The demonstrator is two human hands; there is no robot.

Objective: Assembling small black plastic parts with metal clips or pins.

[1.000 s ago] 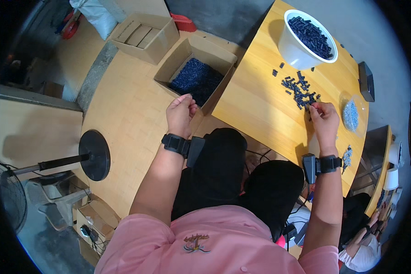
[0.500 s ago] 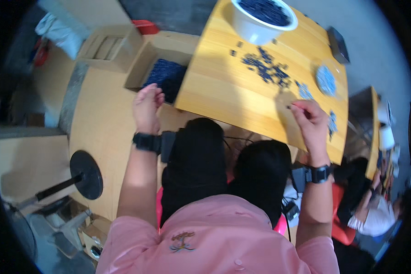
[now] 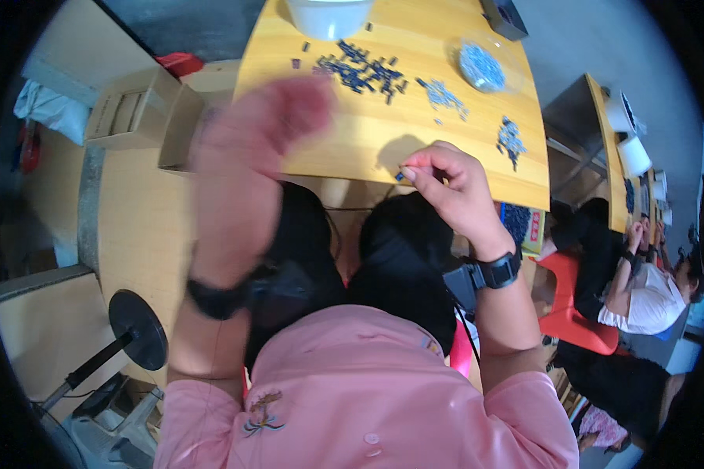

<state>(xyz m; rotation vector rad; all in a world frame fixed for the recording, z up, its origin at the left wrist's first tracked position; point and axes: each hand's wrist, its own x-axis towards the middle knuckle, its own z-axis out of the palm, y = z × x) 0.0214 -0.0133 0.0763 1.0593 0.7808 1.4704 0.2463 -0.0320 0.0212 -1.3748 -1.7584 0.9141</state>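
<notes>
While r. hand (image 3: 454, 187) grip pinches a small dark part (image 3: 400, 177), l. hand (image 3: 266, 117) has risen, blurred, grip unclear.

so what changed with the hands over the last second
The left hand left the cardboard box of dark parts and swung up toward the wooden table; it is motion-blurred now. The right hand drew back from the pile of small dark parts to the table's near edge, pinching one small dark piece. The pile and the white bowl stayed on the table.

Right hand (image 3: 454, 187) pinching a small dark part (image 3: 400, 177), blurred left hand (image 3: 262, 125) raised, wooden table (image 3: 352, 141)
</notes>
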